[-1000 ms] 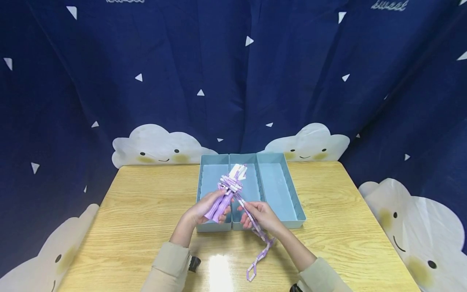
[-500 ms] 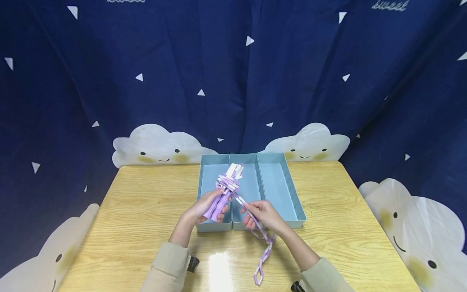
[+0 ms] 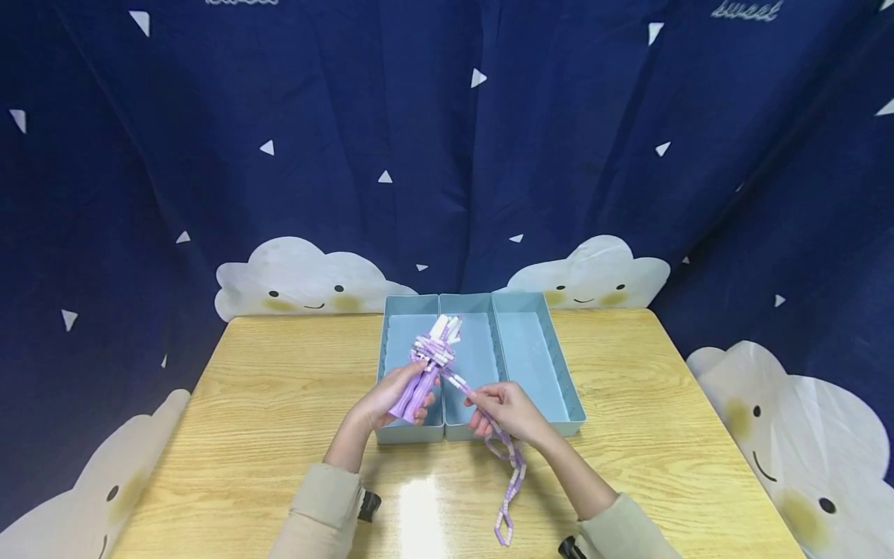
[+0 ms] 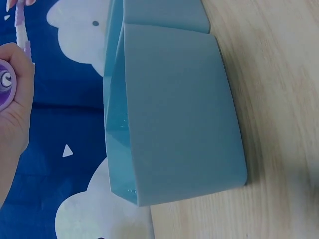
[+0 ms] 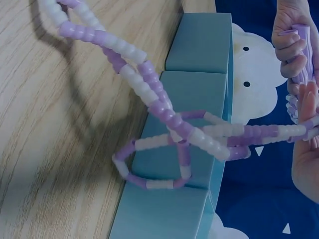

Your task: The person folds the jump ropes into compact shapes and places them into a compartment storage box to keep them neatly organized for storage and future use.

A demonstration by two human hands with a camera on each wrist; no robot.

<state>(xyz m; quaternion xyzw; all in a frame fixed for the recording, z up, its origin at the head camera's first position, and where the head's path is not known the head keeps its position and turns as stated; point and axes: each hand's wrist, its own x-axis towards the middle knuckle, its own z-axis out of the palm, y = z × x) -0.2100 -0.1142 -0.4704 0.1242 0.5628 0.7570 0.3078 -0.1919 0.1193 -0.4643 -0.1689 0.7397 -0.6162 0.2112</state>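
A beaded jump rope [image 3: 513,489] in purple and white is wound around its two handles. My left hand [image 3: 391,394] grips the purple handles [image 3: 414,397] together, above the left and middle bins. Close to the right, my right hand [image 3: 508,410] pinches the unwound length of rope, pulled fairly straight from the bundle. Below that hand the loose rope dangles in a twisted loop, also large in the right wrist view. One hollow handle end [image 4: 7,84] shows in the left wrist view, with fingers around it.
Three light-blue bins stand side by side on the wooden table [image 3: 279,435]: left [image 3: 410,435], middle [image 3: 482,341] and right [image 3: 538,365]. A dark blue curtain [image 3: 433,140] with clouds hangs behind the table.
The bundle in my left hand has shifted slightly left. My right hand has moved slightly up and right along with the rope, and its dangling end has swung to the right.
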